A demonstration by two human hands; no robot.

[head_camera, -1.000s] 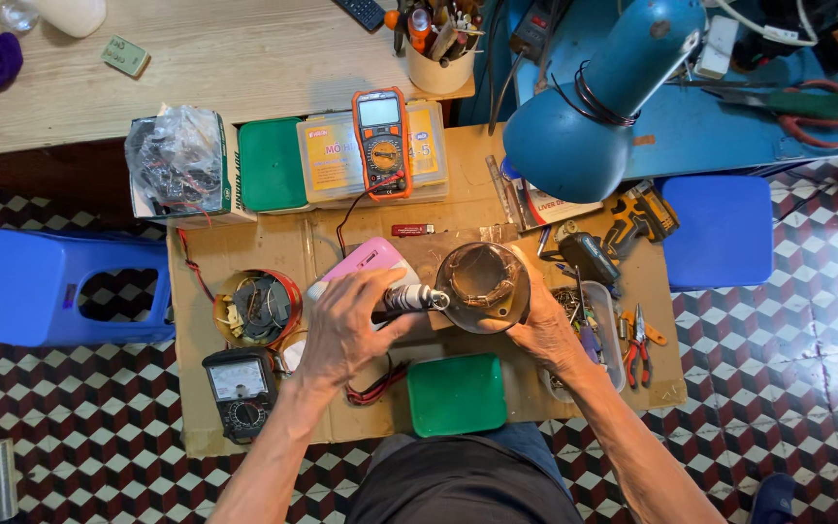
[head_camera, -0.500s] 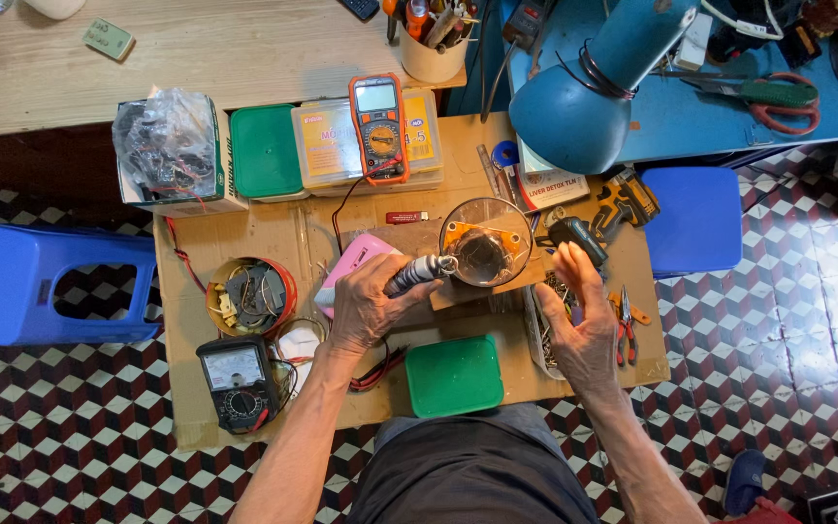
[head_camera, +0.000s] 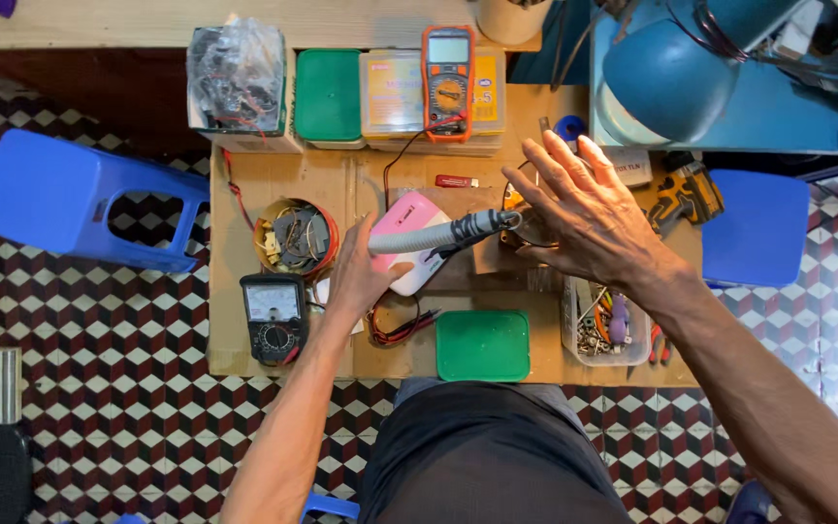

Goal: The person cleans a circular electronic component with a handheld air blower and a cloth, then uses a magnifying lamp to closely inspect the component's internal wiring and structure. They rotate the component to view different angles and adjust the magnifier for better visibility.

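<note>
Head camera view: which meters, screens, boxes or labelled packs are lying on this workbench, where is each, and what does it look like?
Orange digital multimeter: top centre, upright rectangle, grey screen, round dial.
Black analog meter: bench's left front, pale dial window, black knob.
Clear plastic box: under the orange meter, flat, yellow label inside.
Green-lidded boxes: one top left, one front centre, square, plain.
Plastic bag: top left corner, crumpled, clear, dark parts inside.
</note>
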